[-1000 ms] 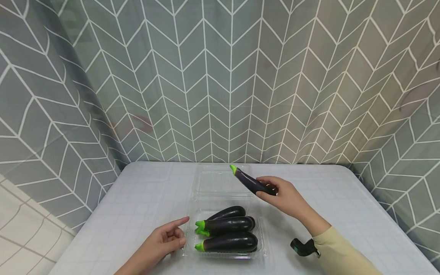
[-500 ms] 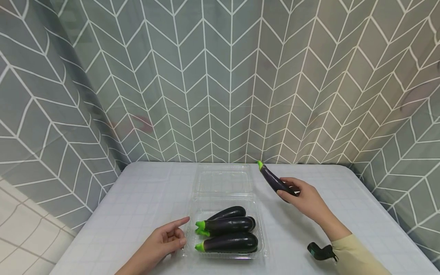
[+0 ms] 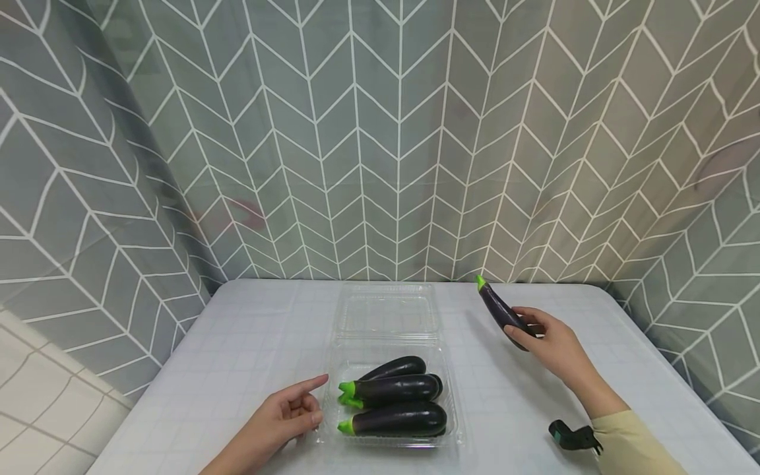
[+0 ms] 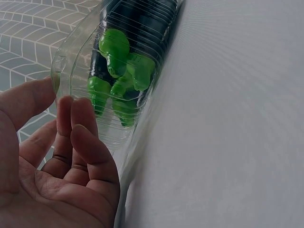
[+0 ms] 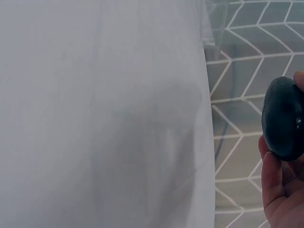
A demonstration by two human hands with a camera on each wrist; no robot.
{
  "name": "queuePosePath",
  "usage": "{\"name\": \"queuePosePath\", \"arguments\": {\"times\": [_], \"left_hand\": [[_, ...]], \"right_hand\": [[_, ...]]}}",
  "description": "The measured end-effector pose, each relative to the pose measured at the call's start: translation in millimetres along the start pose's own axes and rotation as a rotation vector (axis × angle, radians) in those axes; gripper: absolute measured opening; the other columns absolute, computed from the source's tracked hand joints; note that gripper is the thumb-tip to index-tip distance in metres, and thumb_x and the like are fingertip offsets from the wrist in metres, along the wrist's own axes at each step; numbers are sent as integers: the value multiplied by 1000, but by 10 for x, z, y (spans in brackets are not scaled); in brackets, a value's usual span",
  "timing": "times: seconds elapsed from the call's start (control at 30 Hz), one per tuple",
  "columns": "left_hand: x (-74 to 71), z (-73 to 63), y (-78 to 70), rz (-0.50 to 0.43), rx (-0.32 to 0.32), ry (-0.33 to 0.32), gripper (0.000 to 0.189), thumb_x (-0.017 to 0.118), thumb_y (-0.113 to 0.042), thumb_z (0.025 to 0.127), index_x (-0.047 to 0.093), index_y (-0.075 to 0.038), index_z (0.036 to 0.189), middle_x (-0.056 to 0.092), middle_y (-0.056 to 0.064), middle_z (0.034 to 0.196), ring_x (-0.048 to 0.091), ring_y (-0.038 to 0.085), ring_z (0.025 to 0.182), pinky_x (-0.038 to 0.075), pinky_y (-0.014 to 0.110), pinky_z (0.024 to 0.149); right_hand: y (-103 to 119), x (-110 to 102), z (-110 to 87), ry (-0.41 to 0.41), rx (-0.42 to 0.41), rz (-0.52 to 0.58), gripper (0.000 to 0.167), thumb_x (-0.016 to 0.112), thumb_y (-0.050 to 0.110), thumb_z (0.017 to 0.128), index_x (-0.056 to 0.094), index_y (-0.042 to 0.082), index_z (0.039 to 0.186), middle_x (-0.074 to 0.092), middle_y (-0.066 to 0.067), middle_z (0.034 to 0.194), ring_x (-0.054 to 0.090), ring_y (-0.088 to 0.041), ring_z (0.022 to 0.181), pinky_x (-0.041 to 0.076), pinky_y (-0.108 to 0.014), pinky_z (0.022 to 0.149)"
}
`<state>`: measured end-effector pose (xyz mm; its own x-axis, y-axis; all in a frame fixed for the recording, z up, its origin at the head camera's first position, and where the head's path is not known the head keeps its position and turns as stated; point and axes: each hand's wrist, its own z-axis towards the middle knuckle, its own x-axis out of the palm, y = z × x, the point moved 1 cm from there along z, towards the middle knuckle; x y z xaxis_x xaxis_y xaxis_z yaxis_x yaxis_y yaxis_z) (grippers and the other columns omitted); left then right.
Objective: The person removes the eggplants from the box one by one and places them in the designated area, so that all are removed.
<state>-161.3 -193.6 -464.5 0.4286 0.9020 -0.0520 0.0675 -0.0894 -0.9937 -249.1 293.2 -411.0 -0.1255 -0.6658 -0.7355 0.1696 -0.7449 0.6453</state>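
My right hand grips an eggplant by its thick end, over the right side of the table. The eggplant's green stem cap points up and away to the left. In the right wrist view its rounded dark end shows between thumb and fingers. Several more eggplants lie piled in a clear plastic clamshell box, their green caps toward the left. My left hand is at the box's left side with the index finger stretched out; in the left wrist view its fingertips are right at the rim.
The clamshell's transparent lid lies folded back flat behind the box. A white cloth covers the table. Behind it hangs a grey curtain with white zigzag lines. A black wrist-worn device sits by the right sleeve.
My right hand has carried the eggplant to the right, away from over the box and its lid. The left hand and the box have stayed in place.
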Motion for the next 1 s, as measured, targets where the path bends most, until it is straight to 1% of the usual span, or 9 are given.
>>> {"name": "queuePosePath", "arguments": {"times": [0.3, 0.47, 0.67, 0.77, 0.9, 1.0], "left_hand": [[5, 8, -11, 2, 12, 2, 63, 65, -9, 95, 36, 4, 150, 60, 12, 99, 56, 11, 77, 48, 24, 67], [1, 5, -13, -2, -3, -5, 63, 65, -10, 96, 36, 2, 150, 60, 11, 99, 56, 12, 78, 47, 24, 67], [0, 3, -2, 6, -13, -15, 63, 66, -12, 95, 37, 1, 150, 60, 12, 99, 55, 12, 77, 47, 24, 65], [3, -2, 2, 8, -12, -17, 63, 67, -11, 95, 37, 2, 150, 59, 11, 99, 55, 12, 77, 47, 24, 65], [5, -8, 6, 7, -19, -22, 64, 67, -11, 94, 38, 2, 150, 60, 11, 99, 56, 12, 77, 47, 24, 65], [6, -12, 6, 5, -25, -26, 64, 67, -12, 94, 38, 1, 150, 60, 12, 98, 56, 13, 77, 47, 24, 65]], "right_hand": [[-191, -117, -16, -15, 49, -46, 67, 64, 50, 94, 52, 4, 141, 60, -24, 125, 61, -38, 108, 50, -39, 73], [-346, -161, -11, -11, 84, -67, 70, 62, 51, 94, 49, 3, 143, 58, -26, 127, 59, -40, 110, 49, -41, 75], [-536, -227, -9, -34, 106, -93, 70, 61, 52, 94, 50, 1, 141, 58, -29, 125, 59, -43, 109, 47, -45, 76], [-607, -269, -12, -41, 116, -98, 72, 61, 52, 95, 49, -1, 141, 57, -31, 125, 58, -46, 110, 47, -48, 77], [-688, -323, -19, -42, 141, -96, 74, 59, 53, 95, 47, -2, 142, 54, -34, 128, 54, -49, 113, 45, -57, 82], [-764, -357, -21, -43, 163, -100, 75, 58, 54, 96, 46, -4, 142, 52, -36, 129, 52, -51, 114, 43, -59, 83]]}}
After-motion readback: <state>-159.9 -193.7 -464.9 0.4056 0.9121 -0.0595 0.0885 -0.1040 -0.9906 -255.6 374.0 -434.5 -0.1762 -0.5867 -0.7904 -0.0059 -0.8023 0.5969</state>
